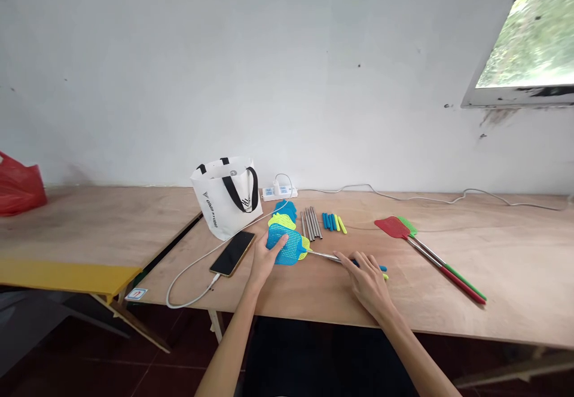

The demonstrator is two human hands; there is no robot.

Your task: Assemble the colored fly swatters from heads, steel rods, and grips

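The left hand (265, 256) is gripping the head of the blue swatter (291, 247), with the thumb on top. The right hand (366, 278) lies over its metal rod, near the handle; I cannot tell if this grip is closed. A yellow swatter (306, 243) lies partly under it, above the bench (515, 253). Behind are metal tubes (313, 223) and short handles (333, 222); at left, a phone (233, 253).

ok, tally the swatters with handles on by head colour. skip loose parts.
Blue swatter: 1, held by left hand and right hand
Yellow swatter: 1, partly hidden beneath the blue one
Red swatter: 1
Green swatter: 1
Total: 4
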